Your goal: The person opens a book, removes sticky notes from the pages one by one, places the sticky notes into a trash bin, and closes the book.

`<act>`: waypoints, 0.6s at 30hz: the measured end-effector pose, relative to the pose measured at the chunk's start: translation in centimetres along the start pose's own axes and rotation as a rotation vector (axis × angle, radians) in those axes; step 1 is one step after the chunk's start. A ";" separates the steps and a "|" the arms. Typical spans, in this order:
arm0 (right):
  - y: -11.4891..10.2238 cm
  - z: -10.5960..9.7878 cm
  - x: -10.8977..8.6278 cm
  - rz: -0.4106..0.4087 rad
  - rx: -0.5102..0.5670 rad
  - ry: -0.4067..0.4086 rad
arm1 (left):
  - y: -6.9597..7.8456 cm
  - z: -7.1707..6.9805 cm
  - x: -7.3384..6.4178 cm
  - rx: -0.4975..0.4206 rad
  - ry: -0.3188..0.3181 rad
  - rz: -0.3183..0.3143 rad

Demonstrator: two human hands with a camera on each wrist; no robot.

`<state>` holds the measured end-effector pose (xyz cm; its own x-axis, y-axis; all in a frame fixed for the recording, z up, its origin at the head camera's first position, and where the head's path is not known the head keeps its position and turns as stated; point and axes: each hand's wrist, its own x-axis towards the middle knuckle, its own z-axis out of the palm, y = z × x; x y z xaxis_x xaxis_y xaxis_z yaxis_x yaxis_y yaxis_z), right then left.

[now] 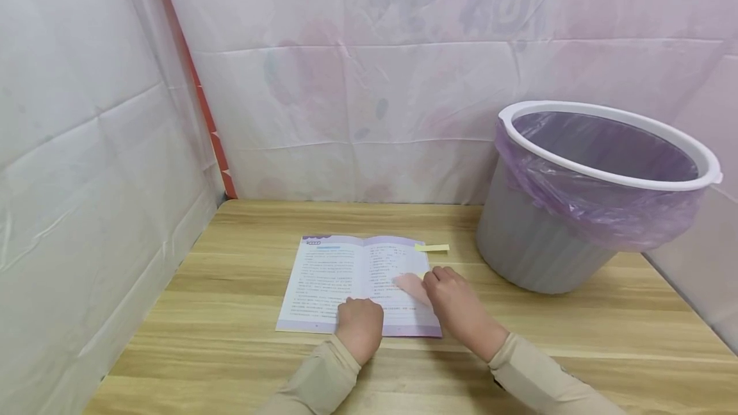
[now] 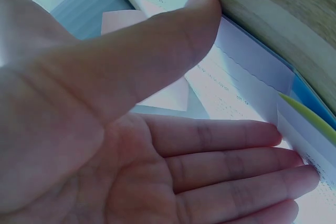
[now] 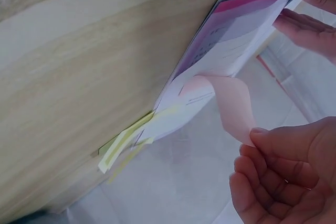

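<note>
An open book (image 1: 325, 277) of printed pages with purple edging lies on the wooden table. My right hand (image 1: 461, 309) is beside its right page and pinches the edge of a pink sticky note (image 3: 233, 103) between thumb and fingertips. The note bends upward, its far end still against the page. My left hand (image 1: 361, 326) rests on the lower part of the book near the spine. In the left wrist view its fingers (image 2: 231, 182) lie straight, with the thumb at the book's near edge. Yellow sticky strips (image 1: 435, 248) stick out from the right page.
A grey waste bin (image 1: 530, 242) with a white rim and purple liner bag stands on the table to the right of the book. Pale printed sheeting (image 1: 357, 114) hangs behind the table, and more hangs along its left side.
</note>
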<state>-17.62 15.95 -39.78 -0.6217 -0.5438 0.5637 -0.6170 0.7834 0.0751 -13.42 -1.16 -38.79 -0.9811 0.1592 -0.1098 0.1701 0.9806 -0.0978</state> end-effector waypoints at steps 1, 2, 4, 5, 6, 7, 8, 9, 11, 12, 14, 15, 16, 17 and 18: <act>0.1 0.0 0.0 0.005 0.002 0.004 | 0.0 0.0 0.0 0.000 0.002 -0.001; 0.1 -0.1 0.0 0.009 0.000 0.006 | 0.0 0.1 0.0 -0.003 0.005 -0.003; 0.2 -0.3 0.0 0.025 -0.003 0.004 | 0.0 0.1 0.0 -0.004 0.010 -0.005; 0.3 -0.4 0.0 0.034 -0.002 0.004 | 0.0 0.2 0.0 -0.006 0.013 -0.006; 0.3 -0.5 0.1 0.044 -0.002 0.004 | 0.0 0.2 -0.1 -0.006 0.016 -0.007; 0.4 -0.6 0.1 0.052 -0.002 0.005 | 0.0 0.3 0.0 -0.007 0.019 -0.008; 0.5 -0.7 0.2 0.061 -0.005 0.008 | 0.0 0.3 0.0 -0.006 0.021 -0.009; 0.6 -0.8 0.2 0.068 -0.003 0.011 | 0.0 0.3 0.0 -0.005 0.023 -0.010; 0.7 -0.9 0.3 0.073 -0.004 0.025 | 0.1 0.4 0.1 -0.005 0.027 -0.012; 0.8 -1.0 0.4 0.074 -0.005 0.033 | 0.1 0.4 0.1 -0.004 0.029 -0.013; 1.0 -1.1 0.5 0.074 -0.004 0.053 | 0.1 0.4 0.1 0.001 0.025 -0.014; 1.1 -1.2 0.5 0.073 -0.005 0.065 | 0.1 0.3 0.1 0.002 0.022 -0.014; 1.2 -1.3 0.6 0.072 -0.006 0.080 | 0.1 0.3 0.1 0.004 0.019 -0.014; 1.3 -1.4 0.7 0.069 -0.006 0.093 | 0.1 0.3 0.1 0.007 0.015 -0.014; 1.5 -1.5 0.8 0.065 -0.006 0.108 | 0.1 0.3 0.1 0.009 0.009 -0.014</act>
<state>-18.28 17.12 -38.00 -0.6045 -0.4558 0.6532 -0.5738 0.8180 0.0398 -13.49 -1.04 -39.08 -0.9841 0.1468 -0.0997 0.1574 0.9817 -0.1077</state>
